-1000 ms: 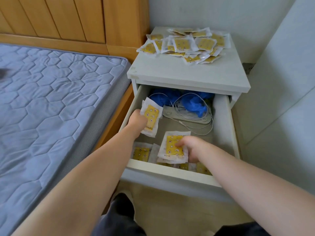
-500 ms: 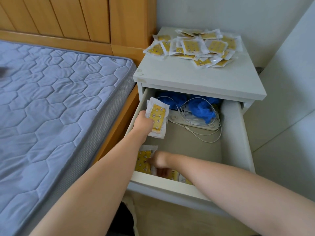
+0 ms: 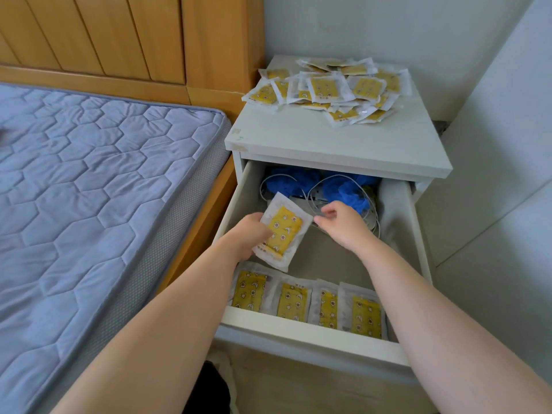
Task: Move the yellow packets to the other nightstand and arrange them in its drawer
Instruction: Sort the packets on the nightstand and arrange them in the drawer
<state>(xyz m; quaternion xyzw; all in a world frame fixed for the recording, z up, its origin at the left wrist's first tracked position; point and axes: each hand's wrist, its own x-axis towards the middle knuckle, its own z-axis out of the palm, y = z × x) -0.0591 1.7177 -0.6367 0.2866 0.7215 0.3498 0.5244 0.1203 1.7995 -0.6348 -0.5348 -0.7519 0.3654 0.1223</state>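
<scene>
My left hand is clamped on one yellow packet, thumb across its face, holding it tilted above the middle of the open drawer. My right hand hovers at the packet's far corner with its fingers loosely bent and nothing in it. I can't tell if the fingertips touch the wrapper.

Here's the risk: the wrapper looks slick, and a pinch near one edge could let it slide out and land crooked. My right hand is also right over the white cable, and a careless pull could snag a loop and drag it forward. If I set this one down too hard, it could nudge the neat line out of place.

In the drawer, a row of four packets lies side by side against the front wall. The middle floor is bare, and the blue cloth and cable are bunched at the back. Up on the nightstand, a loose heap of packets waits, some near the right edge.
</scene>
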